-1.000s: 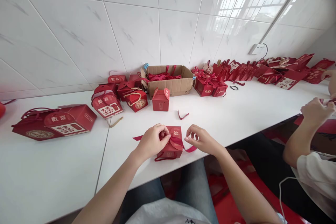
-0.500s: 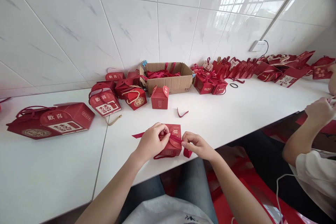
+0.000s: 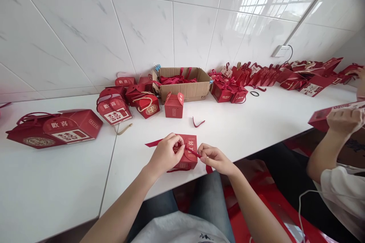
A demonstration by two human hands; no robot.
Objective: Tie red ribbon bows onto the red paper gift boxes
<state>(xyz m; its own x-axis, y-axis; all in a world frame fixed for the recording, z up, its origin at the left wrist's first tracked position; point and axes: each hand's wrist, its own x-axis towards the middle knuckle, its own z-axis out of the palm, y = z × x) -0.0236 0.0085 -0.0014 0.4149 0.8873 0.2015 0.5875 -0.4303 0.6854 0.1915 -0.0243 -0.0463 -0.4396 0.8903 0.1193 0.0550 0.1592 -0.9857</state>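
A red gift box [image 3: 190, 162] with gold lettering lies near the table's front edge, between my hands. Across its top runs a dark red ribbon [image 3: 194, 152], one tail sticking out to the left and the other hanging past the table edge. My left hand [image 3: 168, 153] pinches the ribbon at the middle of the box top, its fingertips hiding that spot. At the box's right side, my right hand [image 3: 215, 157] grips the ribbon between thumb and fingers, pulling it into a narrow strand. A twisted cord handle shows under the box's front edge.
Behind stands a cardboard carton [image 3: 182, 92] of red ribbons, with a small red box [image 3: 173, 106] before it. More red boxes [image 3: 114, 110] are at left, and tied boxes [image 3: 225, 93] at right. A ribbon scrap [image 3: 197, 123] lies mid-table. A co-worker's hand [image 3: 345, 121] holds a box at far right.
The ribbon between my hands has gone from flat to a narrow, taut strand, and its right tail hangs lower. The co-worker has lifted a red box into view.
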